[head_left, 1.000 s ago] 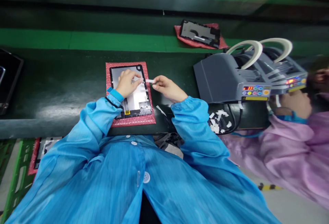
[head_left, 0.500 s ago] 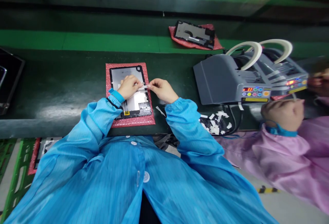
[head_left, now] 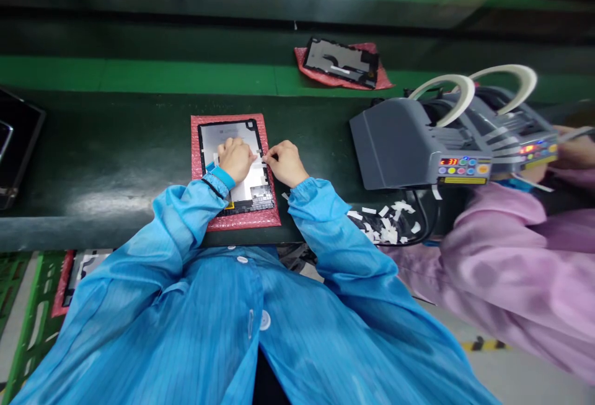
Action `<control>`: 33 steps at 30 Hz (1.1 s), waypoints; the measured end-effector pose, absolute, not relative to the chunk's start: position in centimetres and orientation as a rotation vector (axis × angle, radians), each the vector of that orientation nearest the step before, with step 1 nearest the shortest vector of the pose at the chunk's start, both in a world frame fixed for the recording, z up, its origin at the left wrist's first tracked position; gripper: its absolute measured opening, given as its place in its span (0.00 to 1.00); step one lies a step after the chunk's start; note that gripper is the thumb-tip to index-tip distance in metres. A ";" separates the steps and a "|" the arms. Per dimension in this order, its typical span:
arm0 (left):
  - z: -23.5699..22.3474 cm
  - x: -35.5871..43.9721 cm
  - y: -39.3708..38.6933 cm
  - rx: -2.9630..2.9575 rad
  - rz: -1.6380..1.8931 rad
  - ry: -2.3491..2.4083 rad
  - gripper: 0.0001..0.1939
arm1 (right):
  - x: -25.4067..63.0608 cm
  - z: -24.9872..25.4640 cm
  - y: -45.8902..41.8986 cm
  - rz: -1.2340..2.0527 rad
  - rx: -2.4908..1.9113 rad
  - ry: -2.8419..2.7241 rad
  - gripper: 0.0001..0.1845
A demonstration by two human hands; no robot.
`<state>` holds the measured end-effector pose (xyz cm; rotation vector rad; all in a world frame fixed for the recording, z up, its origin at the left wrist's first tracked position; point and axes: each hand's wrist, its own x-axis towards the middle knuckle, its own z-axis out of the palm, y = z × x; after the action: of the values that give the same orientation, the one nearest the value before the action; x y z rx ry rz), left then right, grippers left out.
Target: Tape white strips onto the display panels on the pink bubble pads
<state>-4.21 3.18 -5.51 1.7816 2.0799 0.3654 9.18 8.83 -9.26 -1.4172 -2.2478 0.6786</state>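
Observation:
An opened tablet body [head_left: 232,131], grey with a black rim, lies on a pink bubble-wrap pouch [head_left: 242,221] on the dark bench. My left hand [head_left: 236,160] rests over the middle of the tablet, fingers curled and thumb at its right side. What those fingers hold, if anything, is hidden. At the tablet's right edge my right hand [head_left: 288,165] is closed in a pinch. A small white strip of tape [head_left: 264,158] shows at its fingertips. More white pieces lie along that edge of the tablet.
To the right stand two grey tape dispensers [head_left: 395,144], with tape scraps [head_left: 388,225] below. A co-worker's pink sleeve [head_left: 502,225] reaches in there. Another tablet body [head_left: 341,61] on pink wrap lies at the back. A black case [head_left: 18,144] sits far left.
Both my hands have shifted slightly, the right one a little left against the tablet's edge. The co-worker's hand has moved up behind the dispensers. The rear tablet appears slightly further left.

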 end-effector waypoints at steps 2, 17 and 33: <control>-5.5 -4.2 3.1 1.795 0.348 2.084 0.09 | 9.2 -9.1 9.1 0.676 -1.432 -2.255 0.07; -4.3 -6.2 1.4 1.868 0.315 2.106 0.10 | 10.9 -6.8 3.1 0.359 -1.382 -2.661 0.26; -4.7 -11.8 -2.1 1.427 0.231 2.551 0.16 | 7.5 -4.7 6.2 1.028 -1.769 -1.820 0.09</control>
<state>-11.82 -2.05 -4.71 1.4271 2.5506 0.2309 7.47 6.21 -4.70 -1.7688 -1.8202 1.0283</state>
